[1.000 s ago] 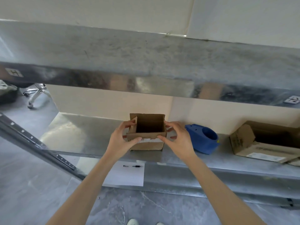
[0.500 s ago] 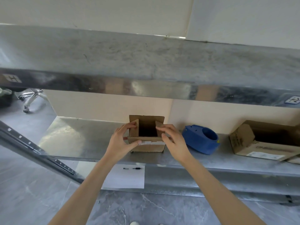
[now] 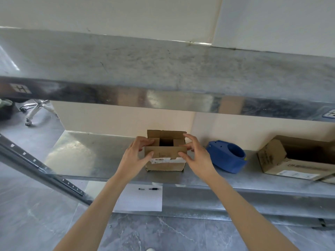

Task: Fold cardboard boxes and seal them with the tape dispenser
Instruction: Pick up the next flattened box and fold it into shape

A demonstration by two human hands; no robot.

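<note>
A small brown cardboard box point(image 3: 165, 164) sits on a grey metal shelf point(image 3: 90, 156). The left hand point(image 3: 135, 157) and right hand point(image 3: 198, 157) pinch its half-folded flaps. Its white barcode label point(image 3: 159, 160) is unreadable. A blue plastic tape dispenser point(image 3: 226, 157) lies just right.

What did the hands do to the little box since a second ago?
The left hand and right hand pushed both side flaps of the small box inward over its opening. It stayed put on the shelf; the blue tape dispenser stayed untouched.
</note>
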